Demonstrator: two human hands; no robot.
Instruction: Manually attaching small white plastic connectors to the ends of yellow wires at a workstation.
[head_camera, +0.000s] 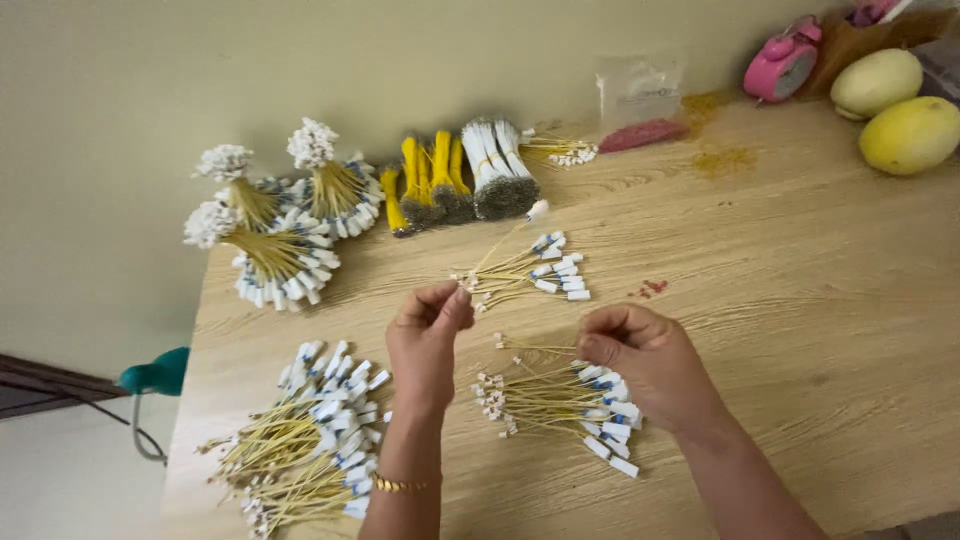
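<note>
Left hand (428, 335) has its fingers pinched together on what looks like one thin wire, held up just above the table (760, 330); the wire is too fine to follow. Right hand (645, 365) is curled down on the near wires (545, 400), a loose fan of yellow leads with white tags at one end and tiny white tips at the other, fingers closed over the tagged ends.

These look super light and floppy, probably tangle easily, so I'd say grab by the stiffer white tag rather than mid-wire.

Another small fan (525, 272) lies just past the hands, mid-table. A big heap (300, 440) sits at the near left corner. Tied bundles (280, 215) are at the far left edge, then yellow and white sleeves (465, 180) along the far edge. Far right corner: two yellow fruits (895, 110) and a pink clock (782, 62).
</note>
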